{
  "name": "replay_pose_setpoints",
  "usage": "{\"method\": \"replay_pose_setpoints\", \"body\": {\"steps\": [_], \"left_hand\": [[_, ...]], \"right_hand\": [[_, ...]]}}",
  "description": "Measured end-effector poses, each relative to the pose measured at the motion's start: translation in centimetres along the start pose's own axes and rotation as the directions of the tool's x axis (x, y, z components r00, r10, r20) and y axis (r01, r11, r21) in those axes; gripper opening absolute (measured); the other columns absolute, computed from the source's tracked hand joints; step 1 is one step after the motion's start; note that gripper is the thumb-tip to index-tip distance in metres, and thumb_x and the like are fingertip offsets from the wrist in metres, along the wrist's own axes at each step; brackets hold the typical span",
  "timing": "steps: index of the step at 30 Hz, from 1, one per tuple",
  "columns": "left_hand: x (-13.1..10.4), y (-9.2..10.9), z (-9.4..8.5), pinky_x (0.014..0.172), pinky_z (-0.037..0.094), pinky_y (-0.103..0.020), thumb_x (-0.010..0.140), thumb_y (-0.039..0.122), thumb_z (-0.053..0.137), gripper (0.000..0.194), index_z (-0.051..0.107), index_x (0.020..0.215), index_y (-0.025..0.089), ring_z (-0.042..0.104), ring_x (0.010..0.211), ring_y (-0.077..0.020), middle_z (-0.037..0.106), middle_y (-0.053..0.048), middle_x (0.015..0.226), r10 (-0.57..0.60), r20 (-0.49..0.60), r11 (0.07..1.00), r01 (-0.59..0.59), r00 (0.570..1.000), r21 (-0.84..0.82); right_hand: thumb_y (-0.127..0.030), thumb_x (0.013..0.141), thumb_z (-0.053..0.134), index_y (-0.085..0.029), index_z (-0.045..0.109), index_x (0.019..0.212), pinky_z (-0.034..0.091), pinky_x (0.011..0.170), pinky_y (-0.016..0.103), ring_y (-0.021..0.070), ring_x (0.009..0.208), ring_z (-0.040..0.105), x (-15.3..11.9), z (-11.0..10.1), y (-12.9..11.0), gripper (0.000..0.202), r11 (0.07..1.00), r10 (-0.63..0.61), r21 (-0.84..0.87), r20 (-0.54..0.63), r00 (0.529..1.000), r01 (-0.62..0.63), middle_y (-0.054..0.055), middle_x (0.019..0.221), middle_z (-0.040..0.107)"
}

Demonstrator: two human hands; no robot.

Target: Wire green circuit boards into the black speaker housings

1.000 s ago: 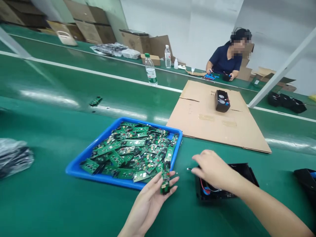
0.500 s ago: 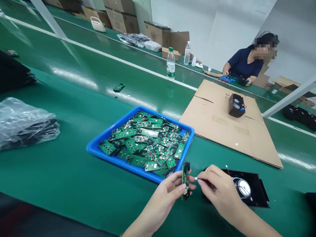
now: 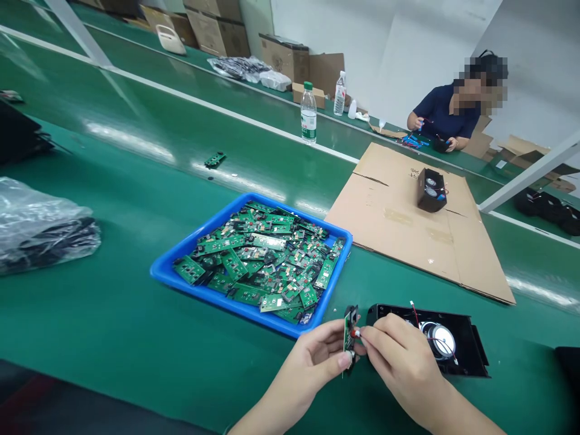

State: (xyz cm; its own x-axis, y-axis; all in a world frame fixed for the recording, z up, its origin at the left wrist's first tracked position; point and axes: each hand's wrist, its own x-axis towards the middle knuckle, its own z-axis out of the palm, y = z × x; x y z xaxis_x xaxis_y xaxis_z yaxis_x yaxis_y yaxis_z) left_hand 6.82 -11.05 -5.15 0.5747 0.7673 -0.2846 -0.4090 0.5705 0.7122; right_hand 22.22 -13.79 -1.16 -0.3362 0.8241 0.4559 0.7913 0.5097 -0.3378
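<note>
My left hand (image 3: 319, 356) holds a green circuit board (image 3: 348, 338) on edge between thumb and fingers. Pinched in the fingertips of my right hand (image 3: 399, 350) is a small white connector (image 3: 357, 333), which meets the red part on the board's face; whether it is seated I cannot tell. Behind and partly under my right hand lies a black speaker housing (image 3: 471, 344) with round silver speakers and thin wires ending in white plugs. A blue tray (image 3: 158, 273) heaped with green circuit boards is just left of my hands.
A flat cardboard sheet (image 3: 408, 241) bears another black speaker housing (image 3: 432, 190). Beyond stand a green-capped bottle (image 3: 309, 118) and a seated person (image 3: 446, 115) handling parts. A plastic bag (image 3: 40, 226) lies left; one loose board (image 3: 215, 159) lies behind the tray.
The white connector has come up against the board's red part, closing the gap between them. The board has turned more edge-on. Across the table, the person's hand has lifted slightly.
</note>
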Motion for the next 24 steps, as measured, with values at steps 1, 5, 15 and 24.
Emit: {"method": "replay_pose_setpoints", "body": {"steps": [1,5,15,24], "left_hand": [[0.0,0.0,0.0,0.08,0.049,-0.031,0.058,0.032,0.079,0.037,0.071,0.092,0.022,0.064,0.086,-0.0227,0.072,-0.007,0.089,0.004,-0.005,1.0,-0.004,1.0,0.014],[-0.3,0.2,0.0,0.08,0.05,-0.033,0.059,0.033,0.078,0.037,0.071,0.094,0.021,0.064,0.085,-0.0242,0.072,-0.008,0.089,0.005,0.009,0.993,-0.006,1.0,0.114],[-0.9,0.4,0.4,0.077,0.053,-0.032,0.062,0.026,0.076,0.03,0.073,0.092,0.022,0.066,0.083,-0.026,0.072,-0.008,0.092,0.055,-0.024,0.912,-0.041,0.998,0.408],[-0.9,-0.9,1.5,0.072,0.052,-0.03,0.057,0.032,0.08,0.034,0.069,0.088,0.026,0.067,0.082,-0.0253,0.074,-0.005,0.084,-0.085,0.021,0.982,0.08,0.996,0.171]], "right_hand": [[-0.011,0.09,0.04,-0.014,0.061,0.078,0.04,0.05,0.023,0.0107,0.056,0.049,-0.1,0.0,0.0,0.025,1.0,-0.015,0.0,-0.005,1.0,0.015,0.003,0.063,0.054],[-0.007,0.088,0.043,-0.012,0.061,0.082,0.036,0.048,0.025,0.0115,0.055,0.046,-0.3,-0.5,0.1,0.019,0.994,-0.105,-0.036,-0.042,0.994,0.104,0.004,0.063,0.055],[-0.008,0.09,0.032,-0.01,0.061,0.078,0.027,0.045,0.028,0.0132,0.052,0.036,-0.7,-1.1,0.6,0.032,0.973,-0.221,-0.056,0.023,0.975,0.222,0.004,0.059,0.051],[-0.019,0.094,0.037,-0.015,0.058,0.087,0.041,0.056,0.026,0.0128,0.064,0.052,-2.3,-4.2,3.0,0.023,0.998,-0.065,0.02,0.039,0.997,0.065,0.004,0.071,0.061]]}}
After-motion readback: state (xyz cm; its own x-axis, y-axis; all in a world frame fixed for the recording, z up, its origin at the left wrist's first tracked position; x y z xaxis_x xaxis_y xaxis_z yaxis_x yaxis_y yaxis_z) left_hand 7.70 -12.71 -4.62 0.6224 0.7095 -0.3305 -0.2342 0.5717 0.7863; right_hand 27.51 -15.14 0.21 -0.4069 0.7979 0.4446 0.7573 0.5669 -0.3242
